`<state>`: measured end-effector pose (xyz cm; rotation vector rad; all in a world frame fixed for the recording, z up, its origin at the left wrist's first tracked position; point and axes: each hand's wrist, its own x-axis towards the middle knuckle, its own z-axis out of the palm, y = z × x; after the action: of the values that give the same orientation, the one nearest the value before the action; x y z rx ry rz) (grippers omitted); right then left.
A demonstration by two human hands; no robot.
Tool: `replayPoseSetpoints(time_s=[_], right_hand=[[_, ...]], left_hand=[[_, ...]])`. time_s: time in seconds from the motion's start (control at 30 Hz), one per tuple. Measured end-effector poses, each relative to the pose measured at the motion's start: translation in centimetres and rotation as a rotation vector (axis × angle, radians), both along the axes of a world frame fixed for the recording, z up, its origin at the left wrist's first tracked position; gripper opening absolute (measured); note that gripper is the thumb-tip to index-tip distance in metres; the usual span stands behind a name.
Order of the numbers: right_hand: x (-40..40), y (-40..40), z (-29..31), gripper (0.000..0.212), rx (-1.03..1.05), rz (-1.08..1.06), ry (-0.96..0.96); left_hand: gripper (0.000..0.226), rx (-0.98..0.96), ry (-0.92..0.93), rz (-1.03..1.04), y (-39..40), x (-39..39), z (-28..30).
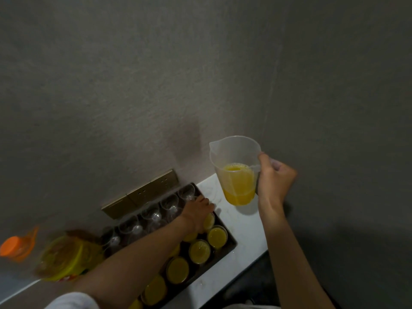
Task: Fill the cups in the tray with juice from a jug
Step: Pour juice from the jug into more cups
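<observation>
A dark tray (229,245) lies on the white counter and holds two rows of clear plastic cups. The front-row cups (216,237) are filled with yellow juice. The back-row cups (170,204) by the wall look empty. My left hand (198,211) reaches across the tray and rests at its far right end, fingers stretched over the rim and partly covering a filled cup. My right hand (275,181) grips the handle of a clear plastic jug (236,170). The jug is held upright above the counter to the right of the tray, about a third full of juice.
A blurred yellow container (66,257) and an orange lid (15,245) sit left of the tray. A brass socket plate (142,192) is on the grey wall just behind the cups. The white counter (245,224) ends in an edge at the lower right.
</observation>
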<state>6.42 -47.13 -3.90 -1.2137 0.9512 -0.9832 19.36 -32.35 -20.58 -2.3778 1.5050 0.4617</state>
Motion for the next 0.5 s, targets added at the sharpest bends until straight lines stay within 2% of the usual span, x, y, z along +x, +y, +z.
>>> replayPoseSetpoints(time_s=[0.17,0.33,0.5], right_hand=[[-0.2,0.7,-0.1,0.041,-0.037,0.019,-0.010],[-0.3,2.2,0.3,0.044,-0.065,0.078,-0.006],[-0.2,4.5,0.1,0.044,-0.095,0.132,-0.002]], left_hand=[[0.074,-0.038,0.030,0.006,0.8,0.0,0.6],[0.058,-0.138,0.054,0.064,2.6,-0.3,1.0],[0.055,-0.185,0.061,0.142,5.4,-0.8,2.3]])
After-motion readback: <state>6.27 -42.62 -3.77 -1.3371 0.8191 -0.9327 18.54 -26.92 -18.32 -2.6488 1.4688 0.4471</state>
